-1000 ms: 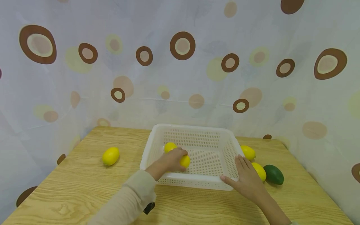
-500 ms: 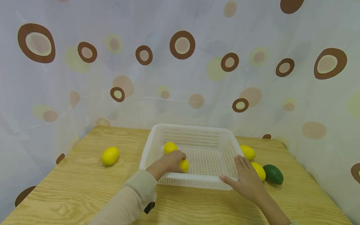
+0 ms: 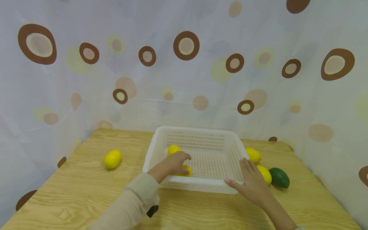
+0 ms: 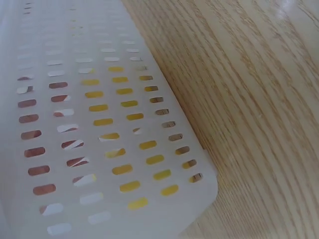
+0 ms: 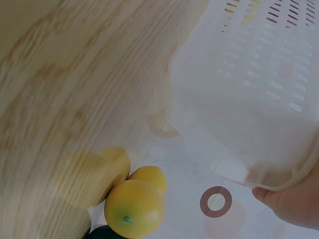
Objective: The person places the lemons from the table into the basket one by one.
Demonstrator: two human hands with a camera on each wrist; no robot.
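A white slotted plastic basket [image 3: 198,180] stands on the wooden table. My left hand [image 3: 172,163] is inside its left part, fingers spread over a yellow lemon [image 3: 187,171] lying near the front wall. Behind that hand, a second lemon [image 3: 173,149] lies in the basket, partly covered. Through the slots in the left wrist view, yellow patches [image 4: 103,122] of lemon and bits of skin show. My right hand [image 3: 254,184] rests on the basket's front right corner, fingers straight along the right rim and thumb on the front rim.
One lemon [image 3: 113,159] lies on the table to the left. Right of the basket are two lemons [image 3: 253,155] and a dark green, lemon-shaped fruit [image 3: 279,178]. Behind the table hangs a white curtain [image 3: 184,83] with brown ring patterns.
My left hand has lowered the lemon to the basket floor and loosened its fingers from it. The right hand stays on the basket corner.
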